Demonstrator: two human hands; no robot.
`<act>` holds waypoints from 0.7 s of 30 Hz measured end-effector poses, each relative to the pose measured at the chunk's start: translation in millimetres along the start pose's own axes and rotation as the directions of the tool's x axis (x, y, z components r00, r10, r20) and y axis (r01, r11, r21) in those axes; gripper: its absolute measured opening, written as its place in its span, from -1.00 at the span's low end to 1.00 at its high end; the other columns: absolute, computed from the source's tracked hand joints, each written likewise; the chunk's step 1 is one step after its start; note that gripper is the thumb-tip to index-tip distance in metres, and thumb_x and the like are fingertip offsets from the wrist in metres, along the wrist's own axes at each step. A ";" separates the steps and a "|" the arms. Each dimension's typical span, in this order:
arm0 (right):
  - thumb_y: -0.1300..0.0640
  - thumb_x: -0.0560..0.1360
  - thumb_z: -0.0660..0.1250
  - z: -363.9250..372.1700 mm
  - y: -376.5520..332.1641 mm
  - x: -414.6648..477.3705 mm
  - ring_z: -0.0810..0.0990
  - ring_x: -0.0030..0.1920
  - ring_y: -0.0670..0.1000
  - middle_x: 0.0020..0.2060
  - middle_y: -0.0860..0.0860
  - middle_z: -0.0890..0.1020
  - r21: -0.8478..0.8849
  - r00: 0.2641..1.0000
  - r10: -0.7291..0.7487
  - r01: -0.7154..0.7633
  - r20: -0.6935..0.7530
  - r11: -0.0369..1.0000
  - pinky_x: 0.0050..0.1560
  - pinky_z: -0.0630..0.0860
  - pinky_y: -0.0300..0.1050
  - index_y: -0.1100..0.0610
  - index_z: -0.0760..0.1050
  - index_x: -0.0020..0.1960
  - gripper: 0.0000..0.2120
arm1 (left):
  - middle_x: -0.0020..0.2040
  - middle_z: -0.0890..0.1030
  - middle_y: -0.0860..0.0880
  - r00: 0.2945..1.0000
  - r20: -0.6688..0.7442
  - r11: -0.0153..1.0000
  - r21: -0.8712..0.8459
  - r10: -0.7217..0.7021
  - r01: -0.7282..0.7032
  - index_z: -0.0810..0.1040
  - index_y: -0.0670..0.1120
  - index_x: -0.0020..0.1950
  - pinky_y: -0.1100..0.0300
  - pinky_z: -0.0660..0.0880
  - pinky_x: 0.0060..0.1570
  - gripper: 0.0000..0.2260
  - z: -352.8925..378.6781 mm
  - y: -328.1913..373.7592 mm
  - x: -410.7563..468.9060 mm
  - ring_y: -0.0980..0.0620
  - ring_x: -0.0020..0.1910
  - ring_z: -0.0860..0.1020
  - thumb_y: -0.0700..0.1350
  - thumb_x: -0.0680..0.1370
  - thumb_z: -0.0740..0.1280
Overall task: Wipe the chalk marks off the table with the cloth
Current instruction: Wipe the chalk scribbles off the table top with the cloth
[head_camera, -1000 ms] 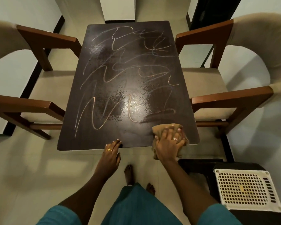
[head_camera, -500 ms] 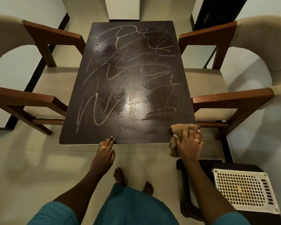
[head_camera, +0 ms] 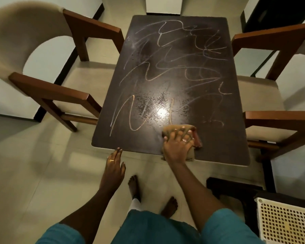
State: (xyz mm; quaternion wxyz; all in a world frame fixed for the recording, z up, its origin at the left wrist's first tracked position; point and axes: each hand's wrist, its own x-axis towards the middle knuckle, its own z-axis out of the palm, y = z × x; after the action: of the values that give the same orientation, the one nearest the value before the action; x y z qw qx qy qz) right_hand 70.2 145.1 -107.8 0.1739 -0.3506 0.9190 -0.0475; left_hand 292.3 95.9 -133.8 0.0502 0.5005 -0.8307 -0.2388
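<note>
A dark brown table (head_camera: 224, 148) stands in front of me, covered with pale chalk marks (head_camera: 176, 67) over its far and middle parts. My right hand (head_camera: 179, 143) lies flat with spread fingers on a tan cloth (head_camera: 173, 128) near the table's front edge, pressing it onto the surface. Part of the cloth hangs over the edge under my wrist. The strip to the right of the cloth shows only faint chalk traces (head_camera: 213, 121). My left hand (head_camera: 114, 167) holds nothing, and its fingertips touch the front edge left of the cloth.
Two wooden armchairs with beige cushions flank the table, one on the left (head_camera: 48, 92) and one on the right (head_camera: 280, 120). A white perforated plastic crate (head_camera: 285, 224) sits on a dark stool at the lower right. My bare feet (head_camera: 134, 187) stand on pale floor tiles.
My right hand slid the cloth right to the front corner, then back left and slightly forward. Chalk at the front right has faded. My left hand stayed at the front edge.
</note>
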 end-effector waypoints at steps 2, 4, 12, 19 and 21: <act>-0.06 0.41 0.08 8.2 -36.9 -10.9 0.47 0.22 0.42 0.23 0.33 0.52 -0.002 0.990 -0.115 0.115 0.079 0.993 0.13 0.38 0.41 0.22 0.57 0.15 -0.48 | 0.45 0.29 -0.21 0.998 -0.022 0.998 -0.020 -0.055 0.054 0.23 -0.24 0.44 0.03 0.19 0.38 -0.55 -2.0 -5.3 2.9 -0.18 0.43 0.24 -0.23 0.56 0.22; -0.09 0.40 0.05 13.5 -58.1 -19.8 0.50 0.22 0.37 0.22 0.27 0.55 -0.047 0.962 -0.217 0.228 0.168 0.973 0.10 0.42 0.39 0.18 0.59 0.15 -0.45 | 0.47 0.25 -0.22 0.995 -0.025 0.995 -0.035 -0.096 0.095 0.20 -0.24 0.45 0.01 0.18 0.39 -0.52 -2.8 -8.7 7.1 -0.19 0.45 0.21 -0.23 0.56 0.23; -0.08 0.46 0.04 7.0 11.0 -6.6 0.54 0.19 0.34 0.23 0.24 0.56 -0.141 0.977 -0.194 0.205 0.089 0.969 0.02 0.50 0.31 0.14 0.58 0.19 -0.49 | 0.52 -0.02 -0.27 0.981 0.027 0.981 0.000 -0.193 0.193 -0.04 -0.30 0.48 -0.02 0.04 0.44 -0.44 -1.7 -17.7 19.5 -0.23 0.51 -0.01 -0.17 0.60 0.16; -0.03 0.62 0.05 -25.4 100.8 8.0 0.10 0.45 0.40 0.48 0.29 0.15 -0.130 0.981 0.175 -0.185 -0.086 0.974 0.37 0.13 0.37 0.21 0.22 0.48 -0.49 | 0.50 -0.11 -0.35 0.965 0.073 0.967 0.002 -0.254 0.254 -0.12 -0.38 0.45 0.00 -0.07 0.45 -0.42 -2.4 -30.9 20.9 -0.28 0.50 -0.11 -0.19 0.60 0.14; -0.02 0.62 0.05 -22.2 96.4 7.1 0.07 0.45 0.42 0.48 0.30 0.16 -0.101 0.966 0.229 -0.241 -0.119 0.965 0.36 0.08 0.41 0.24 0.23 0.46 -0.50 | 0.49 -0.12 -0.36 0.961 0.074 0.964 0.024 -0.266 0.265 -0.13 -0.38 0.45 -0.01 -0.06 0.45 -0.41 -3.9 -38.4 22.5 -0.29 0.49 -0.10 -0.17 0.60 0.14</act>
State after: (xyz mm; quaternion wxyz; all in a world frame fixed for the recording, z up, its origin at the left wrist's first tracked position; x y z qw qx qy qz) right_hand -3.1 211.9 -109.3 0.1087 -0.2454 0.9633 0.0077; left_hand 313.4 60.5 -150.9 -0.0176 0.5983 -0.7590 -0.2563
